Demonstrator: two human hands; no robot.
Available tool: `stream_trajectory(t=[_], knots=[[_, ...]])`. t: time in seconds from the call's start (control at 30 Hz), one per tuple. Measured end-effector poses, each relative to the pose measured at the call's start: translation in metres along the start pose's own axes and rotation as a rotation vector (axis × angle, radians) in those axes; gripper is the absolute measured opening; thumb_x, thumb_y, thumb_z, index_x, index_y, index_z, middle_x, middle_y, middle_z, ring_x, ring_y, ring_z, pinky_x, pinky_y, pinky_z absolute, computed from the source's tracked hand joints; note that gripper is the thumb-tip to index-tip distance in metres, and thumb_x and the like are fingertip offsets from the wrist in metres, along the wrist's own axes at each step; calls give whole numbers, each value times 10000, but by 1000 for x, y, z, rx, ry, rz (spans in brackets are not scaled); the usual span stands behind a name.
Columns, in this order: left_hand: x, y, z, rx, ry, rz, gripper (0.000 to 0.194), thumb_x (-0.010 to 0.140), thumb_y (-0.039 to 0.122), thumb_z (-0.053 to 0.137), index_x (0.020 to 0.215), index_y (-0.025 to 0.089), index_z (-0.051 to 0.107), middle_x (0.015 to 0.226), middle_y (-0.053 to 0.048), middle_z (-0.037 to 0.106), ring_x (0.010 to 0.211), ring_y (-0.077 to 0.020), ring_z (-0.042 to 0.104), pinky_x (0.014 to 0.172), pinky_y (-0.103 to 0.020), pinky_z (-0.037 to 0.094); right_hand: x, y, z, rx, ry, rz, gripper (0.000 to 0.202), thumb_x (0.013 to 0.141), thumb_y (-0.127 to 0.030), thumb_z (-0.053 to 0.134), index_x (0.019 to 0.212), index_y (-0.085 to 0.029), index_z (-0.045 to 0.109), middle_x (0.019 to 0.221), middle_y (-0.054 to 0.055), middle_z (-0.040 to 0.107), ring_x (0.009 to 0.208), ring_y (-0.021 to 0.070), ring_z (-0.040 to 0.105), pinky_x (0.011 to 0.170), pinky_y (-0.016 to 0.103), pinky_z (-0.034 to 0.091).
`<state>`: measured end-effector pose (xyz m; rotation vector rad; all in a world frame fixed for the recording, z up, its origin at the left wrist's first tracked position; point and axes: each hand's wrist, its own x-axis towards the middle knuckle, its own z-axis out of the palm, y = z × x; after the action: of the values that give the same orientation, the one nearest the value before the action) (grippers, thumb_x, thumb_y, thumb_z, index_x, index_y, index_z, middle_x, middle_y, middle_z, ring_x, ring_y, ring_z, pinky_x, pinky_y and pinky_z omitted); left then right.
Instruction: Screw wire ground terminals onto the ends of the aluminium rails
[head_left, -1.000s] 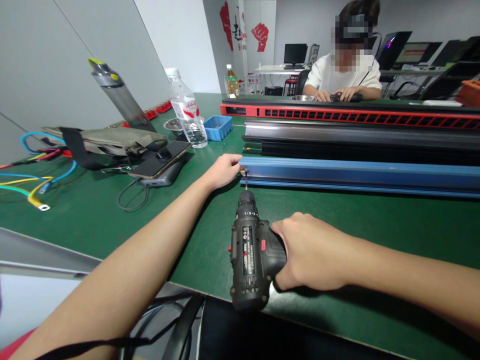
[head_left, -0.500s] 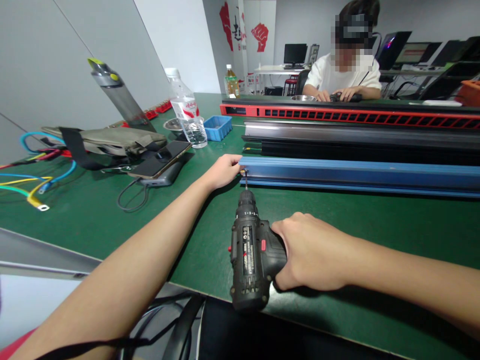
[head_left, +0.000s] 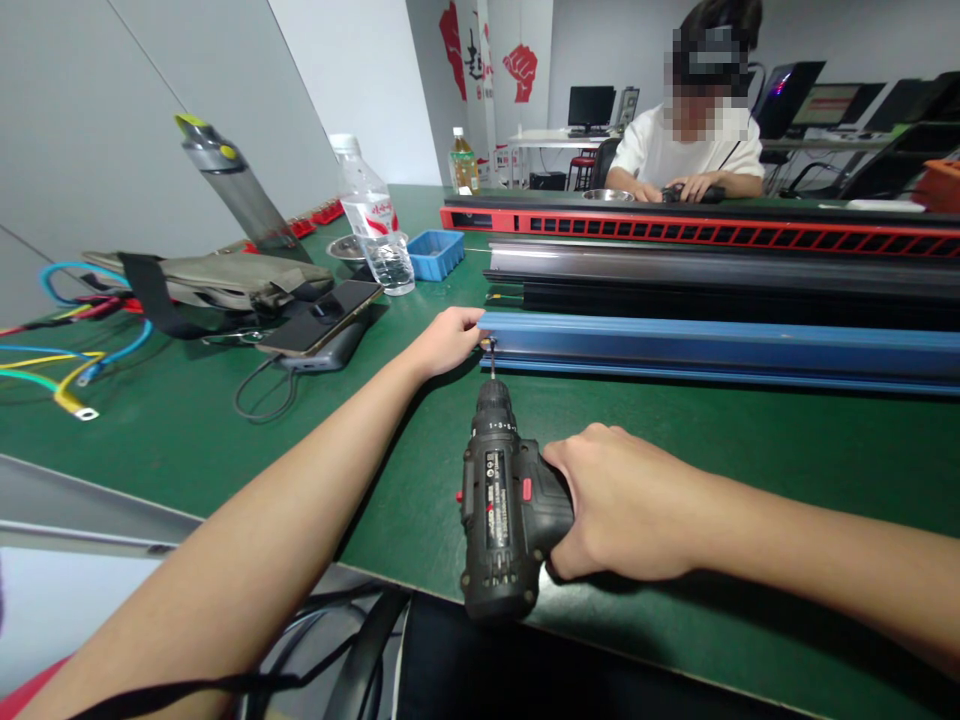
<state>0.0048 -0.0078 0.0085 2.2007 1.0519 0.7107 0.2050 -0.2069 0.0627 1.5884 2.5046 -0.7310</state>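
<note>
A long blue metal profile lies across the green table. Its left end is gripped by my left hand, whose fingertips are partly hidden behind the profile. My right hand is wrapped round the handle of a black cordless drill with red buttons. The drill points away from me. Its thin bit reaches the left end of the profile, close to my left fingers. Whether a screw sits at the tip is too small to make out.
Behind the profile lie a dark grey profile and a red slotted rail. At left stand a water bottle, a blue tray, a phone, a bag and coloured cables. A person sits opposite.
</note>
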Motion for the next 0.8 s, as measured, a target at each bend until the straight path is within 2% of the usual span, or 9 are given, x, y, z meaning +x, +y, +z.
stream_trajectory(t=[0.5, 0.8], knots=[[1, 0, 0, -7, -3, -1, 211, 770, 324, 492, 637, 166, 534, 661, 10, 557, 687, -134, 489, 681, -232, 395, 1, 0, 0, 6, -6, 4, 288, 619, -432, 749, 783, -199, 706, 685, 44, 691, 554, 183, 575, 484, 277, 338], [0, 1, 1, -12, 3, 0, 193, 771, 285, 486, 630, 162, 534, 655, 16, 552, 675, -126, 489, 683, -232, 393, 0, 1, 1, 15, 5, 6, 286, 612, -421, 748, 790, -201, 708, 693, 45, 695, 549, 179, 566, 485, 276, 329]])
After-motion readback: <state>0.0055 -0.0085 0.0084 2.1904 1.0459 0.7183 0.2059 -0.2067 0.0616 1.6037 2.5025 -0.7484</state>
